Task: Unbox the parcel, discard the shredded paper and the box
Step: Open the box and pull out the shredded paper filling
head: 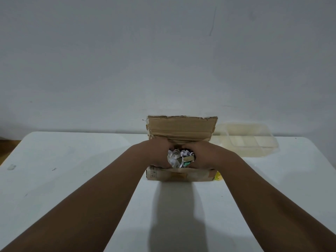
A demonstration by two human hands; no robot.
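bare grey wall (127, 51) behind a white table (72, 160), dimly lit.

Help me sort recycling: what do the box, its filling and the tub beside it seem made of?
The box looks like brown corrugated cardboard, matte, ragged flap edges. The filling: shredded printed paper, crinkled. The tub: probably translucent plastic, slightly glossy.

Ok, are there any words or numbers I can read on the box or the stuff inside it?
No text here can be read.
Cardboard box: a small printed mark on its front left corner, too blurred to read.
Small packet in the shredded paper: any print is too small to tell.
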